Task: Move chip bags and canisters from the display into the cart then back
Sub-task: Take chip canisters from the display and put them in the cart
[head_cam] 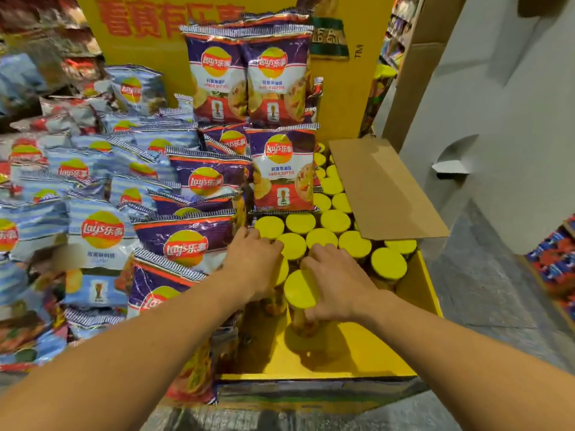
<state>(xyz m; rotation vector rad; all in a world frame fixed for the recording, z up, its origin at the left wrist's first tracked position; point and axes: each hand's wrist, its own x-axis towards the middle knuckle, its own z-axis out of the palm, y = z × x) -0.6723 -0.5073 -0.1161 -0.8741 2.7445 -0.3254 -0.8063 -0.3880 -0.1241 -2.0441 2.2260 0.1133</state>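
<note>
Here the left hand [253,262] lies over a canister [281,272] at the left side of the yellow display box [423,284], fingers curled on its lid, though the grip is partly hidden; just to its right the right hand [337,284] grasps the front canister [300,289], which stands upright, its long axis vertical, directly under the palm; I judge the right hand is readier to move it.

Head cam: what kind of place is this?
Most likely a supermarket snack aisle: a promotional display of stacked chip bags, a yellow display box packed with yellow-lidded canisters, and stocked shelves behind.
</note>
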